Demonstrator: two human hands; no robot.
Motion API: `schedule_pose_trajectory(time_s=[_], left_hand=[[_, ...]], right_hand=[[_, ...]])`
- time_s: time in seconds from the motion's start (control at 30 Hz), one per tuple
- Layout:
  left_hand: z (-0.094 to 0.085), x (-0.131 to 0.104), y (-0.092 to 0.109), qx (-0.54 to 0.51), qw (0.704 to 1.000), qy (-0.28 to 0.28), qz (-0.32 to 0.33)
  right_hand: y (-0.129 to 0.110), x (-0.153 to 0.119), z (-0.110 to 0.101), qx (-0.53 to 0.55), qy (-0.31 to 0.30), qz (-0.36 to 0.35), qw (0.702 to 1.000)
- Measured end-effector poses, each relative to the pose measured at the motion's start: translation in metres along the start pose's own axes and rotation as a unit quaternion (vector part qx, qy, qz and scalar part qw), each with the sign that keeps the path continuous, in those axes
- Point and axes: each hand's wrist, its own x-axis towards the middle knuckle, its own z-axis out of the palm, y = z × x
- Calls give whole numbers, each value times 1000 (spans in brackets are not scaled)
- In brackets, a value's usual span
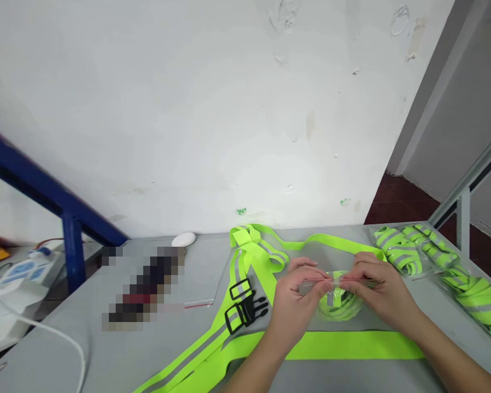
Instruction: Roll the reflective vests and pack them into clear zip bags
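Note:
A clear zip bag (339, 314) with a red seal line holds a coiled neon-yellow reflective strap and hangs upright between my hands. My left hand (297, 300) pinches the left part of its top edge between thumb and fingers. On the other side, my right hand (380, 284) grips the same edge, thumbs nearly meeting in the middle. Behind and below them, a loose neon-yellow reflective strap (352, 345) with a grey stripe lies spread over the grey table. A black plastic buckle (251, 310) on it lies left of my left hand.
Several bagged strap rolls (401, 252) lie along the table's right side. Left of the loose strap are a flat clear bag (199, 303), a white oval object (184, 239) and a blurred-out dark item (147, 289). A white cable (79, 349) crosses the left edge. A wall stands behind.

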Motion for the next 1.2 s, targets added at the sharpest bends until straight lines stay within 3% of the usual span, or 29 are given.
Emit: schedule_pose_trajectory(time_s=[0.1, 0.17, 0.27, 0.37, 0.47, 0.6, 0.77, 0.87, 1.03, 1.2], left_hand=[[-4, 1, -2, -6, 998, -55, 8], [-6, 1, -5, -21, 998, -63, 10], [-5, 2, -11, -33, 999, -25, 4], [-3, 2, -12, -20, 1000, 14, -3], [-3, 3, -7, -21, 999, 28, -10], [-6, 3, 2, -10, 997, 45, -54], [-1, 12, 10, 31, 990, 120, -62], [10, 24, 19, 40, 989, 124, -65], [46, 48, 35, 4, 994, 44, -101], [106, 56, 37, -43, 989, -35, -141]], right_hand=[[3, 1, -2, -14, 0, -21, 1000], [4, 1, -4, -39, -3, -43, 998], [4, 1, -8, -47, -21, -48, 998], [2, 0, -11, -46, 3, -13, 999], [4, 0, -11, -31, 24, 45, 998], [11, 1, -4, 18, 6, 144, 989], [12, 3, -2, 62, 19, 140, 988], [9, 2, -9, 89, 50, 164, 981], [12, -18, -35, 111, 109, 253, 955], [6, -50, -61, 296, 16, 280, 913]])
